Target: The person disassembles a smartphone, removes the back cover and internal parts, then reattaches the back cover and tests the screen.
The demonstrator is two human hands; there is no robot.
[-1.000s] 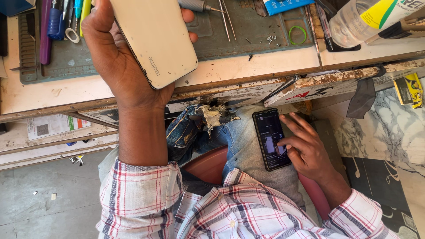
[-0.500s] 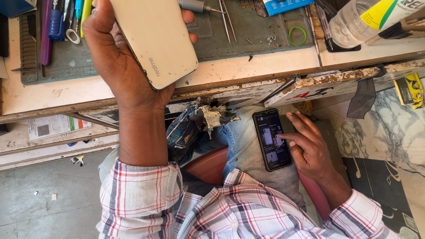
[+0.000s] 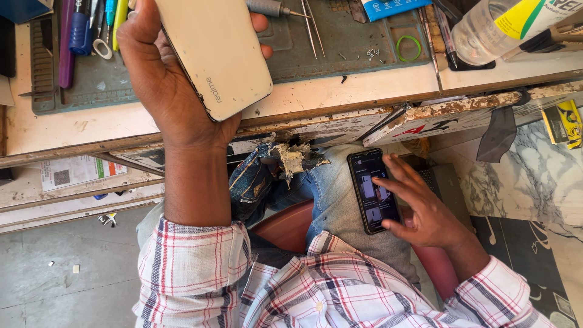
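While the person sits at the table (image 3: 73, 130), the left hand (image 3: 161, 79) is raised over its near edge and closed around a cream phone (image 3: 212, 51), held back side up, thumb on the left edge and fingertips showing past the right edge. At the far left of the table, a row of pens and tools (image 3: 91, 27) lies on a grey-green work mat (image 3: 340, 45). Further right on the mat lie a screwdriver (image 3: 273, 8), thin tweezers (image 3: 313, 30), a scatter of small screws (image 3: 371, 53) and a green rubber ring (image 3: 409, 47). A clear plastic bottle (image 3: 504, 27) with a yellow and green label lies at the far right corner.

Below the table edge, torn blue jeans (image 3: 285, 176) cover the lap. A black phone (image 3: 373, 191) with its screen lit rests on the right thigh. The right hand (image 3: 425, 209) holds this phone at its right side, fingers spread across the screen, thumb at the lower right edge. Both sleeves are a red and white checked shirt (image 3: 316, 291). A marble-patterned floor (image 3: 534, 182) shows at the right, grey concrete floor (image 3: 61, 273) at the left.
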